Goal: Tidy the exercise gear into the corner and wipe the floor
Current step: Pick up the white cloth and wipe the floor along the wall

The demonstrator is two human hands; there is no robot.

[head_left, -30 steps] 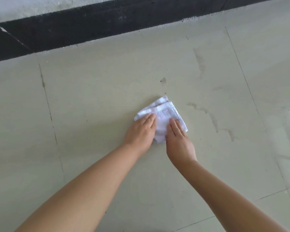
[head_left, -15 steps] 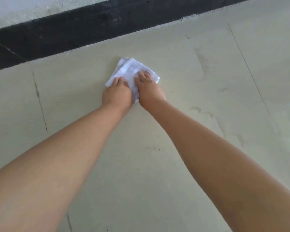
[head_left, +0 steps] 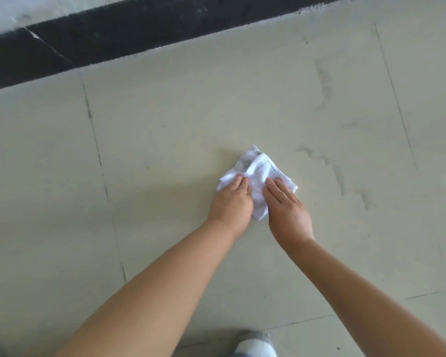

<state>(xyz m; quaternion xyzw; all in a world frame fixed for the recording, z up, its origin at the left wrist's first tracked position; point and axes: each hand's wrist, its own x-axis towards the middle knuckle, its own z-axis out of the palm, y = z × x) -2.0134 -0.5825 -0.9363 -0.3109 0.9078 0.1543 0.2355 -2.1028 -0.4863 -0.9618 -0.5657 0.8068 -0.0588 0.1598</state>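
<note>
Where the picture ends at the bottom, the grey and white toe of a shoe point(head_left: 254, 345) pokes in, standing on the floor point(head_left: 165, 140). Two bare arms reach forward from there, out over the floor. The left hand point(head_left: 231, 204) and the right hand point(head_left: 287, 212) lie side by side, palms down, both pressing on a white cloth point(head_left: 262, 173). The fingers point(head_left: 238, 182) of the left hand are close together and a little bent, and their tips sit on the left part of the cloth. The fingers point(head_left: 281, 188) of the right hand are straight and flat, lying close together on the right part. Neither hand pinches or lifts the cloth; both just push it flat onto the floor. The cloth is soft, folded and bunched up, with wrinkles and a greyish smudge near its far tip. It is longer one way, and that long way runs from the hands toward the wall, with a pointed corner aimed away from the person. The floor is smooth, pale greenish tile with thin dark lines between the tiles and some dull streaks to the right of the cloth. Farther off, a black strip point(head_left: 139, 29) runs along the bottom of a whitish wall point(head_left: 36, 9).
</note>
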